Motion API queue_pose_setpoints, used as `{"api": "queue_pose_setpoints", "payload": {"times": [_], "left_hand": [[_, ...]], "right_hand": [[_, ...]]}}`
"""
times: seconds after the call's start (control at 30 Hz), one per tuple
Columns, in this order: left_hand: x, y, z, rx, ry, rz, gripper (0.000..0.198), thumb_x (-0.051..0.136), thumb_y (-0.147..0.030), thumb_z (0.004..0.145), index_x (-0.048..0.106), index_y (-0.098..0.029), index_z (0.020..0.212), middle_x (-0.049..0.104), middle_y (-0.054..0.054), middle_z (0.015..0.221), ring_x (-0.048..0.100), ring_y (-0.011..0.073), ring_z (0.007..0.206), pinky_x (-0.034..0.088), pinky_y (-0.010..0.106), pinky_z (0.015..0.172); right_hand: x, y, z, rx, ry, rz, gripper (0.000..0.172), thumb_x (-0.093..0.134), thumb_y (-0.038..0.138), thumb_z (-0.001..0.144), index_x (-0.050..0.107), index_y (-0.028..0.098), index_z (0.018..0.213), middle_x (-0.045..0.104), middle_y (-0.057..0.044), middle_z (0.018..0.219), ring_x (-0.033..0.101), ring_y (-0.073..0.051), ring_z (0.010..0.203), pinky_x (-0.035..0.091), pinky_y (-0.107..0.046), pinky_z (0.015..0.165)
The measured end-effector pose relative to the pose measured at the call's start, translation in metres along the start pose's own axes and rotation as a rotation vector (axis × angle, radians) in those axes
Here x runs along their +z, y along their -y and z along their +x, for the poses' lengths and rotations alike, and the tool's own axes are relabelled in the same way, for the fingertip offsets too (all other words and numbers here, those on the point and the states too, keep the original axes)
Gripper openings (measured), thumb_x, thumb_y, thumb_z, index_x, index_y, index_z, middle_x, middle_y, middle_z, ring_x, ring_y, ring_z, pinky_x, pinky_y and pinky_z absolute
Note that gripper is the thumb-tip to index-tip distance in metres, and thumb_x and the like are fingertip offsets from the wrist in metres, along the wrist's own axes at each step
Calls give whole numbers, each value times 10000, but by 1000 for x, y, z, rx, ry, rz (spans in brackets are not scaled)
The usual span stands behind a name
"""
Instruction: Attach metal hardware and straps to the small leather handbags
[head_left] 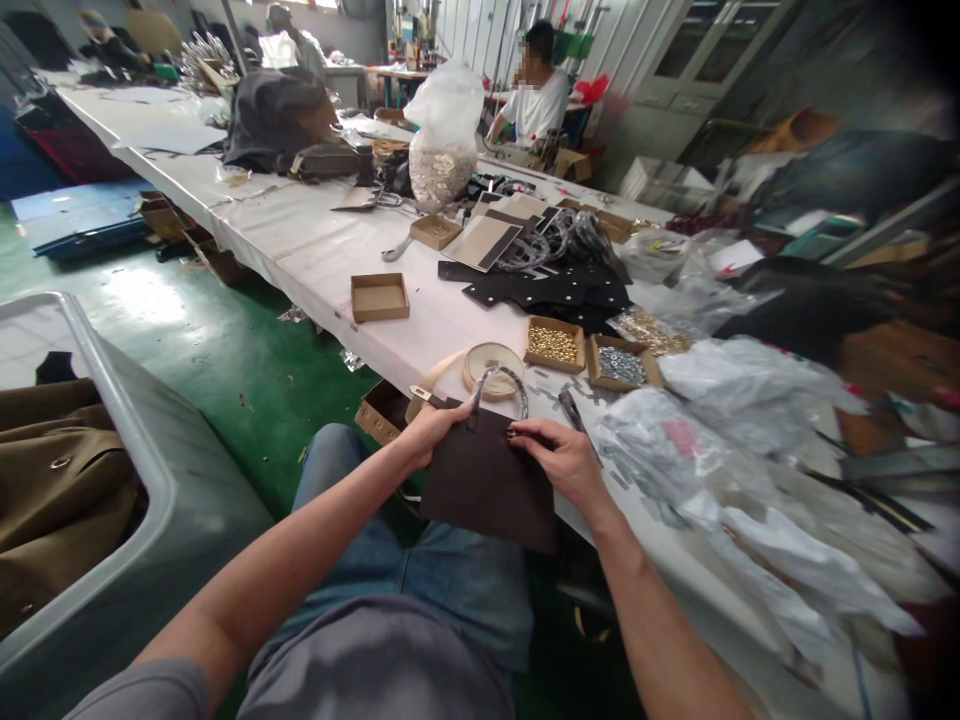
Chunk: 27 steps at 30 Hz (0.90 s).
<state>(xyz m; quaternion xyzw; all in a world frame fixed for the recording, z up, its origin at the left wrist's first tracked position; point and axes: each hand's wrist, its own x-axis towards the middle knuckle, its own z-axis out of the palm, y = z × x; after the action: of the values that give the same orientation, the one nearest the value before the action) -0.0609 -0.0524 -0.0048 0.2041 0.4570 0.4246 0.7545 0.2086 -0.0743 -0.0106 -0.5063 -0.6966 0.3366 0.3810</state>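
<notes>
A dark brown bag panel hangs over my lap at the table's edge, with a plastic-wrapped looped handle at its top. My left hand grips the panel's upper left edge, beside a strap with a metal fitting. At the upper right of the panel, my right hand pinches a small gold-coloured metal piece against it; its exact kind is too small to tell. Behind the handle lies a roll of cream tape. Close by stand a box of gold rivets and a box of silver rivets.
A shallow cardboard box sits near the table's left edge. Black strips and beige panels are piled behind. Plastic bags cover the right side. A grey bin stands left. Another person sits across the table.
</notes>
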Motion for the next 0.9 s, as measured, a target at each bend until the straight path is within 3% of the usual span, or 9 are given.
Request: {"api": "queue_pose_setpoints", "payload": {"times": [0.27,0.5,0.67,0.9], "left_hand": [[-1,-1,7,28,43,83,383,1003,-415,838,756,-186,1020,830,79,880,778,219,713,664,326,689],[1,-4,5,82,91,91,415,990,-480,856,792,-174,1055,842,106,951,784,248,786,659,376,764],[1,-2,4,98,49,181,444,977,-567,843,757,-198,958,812,72,872,744,222,728,604,331,680],[7,0,2,191,71,230,461,952,-603,862,743,-207,974,797,54,881,729,210,757,572,305,692]], "right_hand": [[3,1,2,47,-45,-20,284,846,477,995,889,309,1219,877,-57,1200,834,-313,1095,667,-474,1038],[4,4,5,-78,-28,-11,187,810,416,1031,900,320,1164,874,-52,1185,824,-320,1127,653,-535,1096],[2,10,5,-146,-18,-100,186,747,375,1074,883,326,1192,865,-59,1198,817,-319,1130,658,-541,1082],[5,22,7,-266,65,-224,238,658,312,1118,851,312,1257,829,-73,1238,794,-291,1136,663,-489,1016]]}}
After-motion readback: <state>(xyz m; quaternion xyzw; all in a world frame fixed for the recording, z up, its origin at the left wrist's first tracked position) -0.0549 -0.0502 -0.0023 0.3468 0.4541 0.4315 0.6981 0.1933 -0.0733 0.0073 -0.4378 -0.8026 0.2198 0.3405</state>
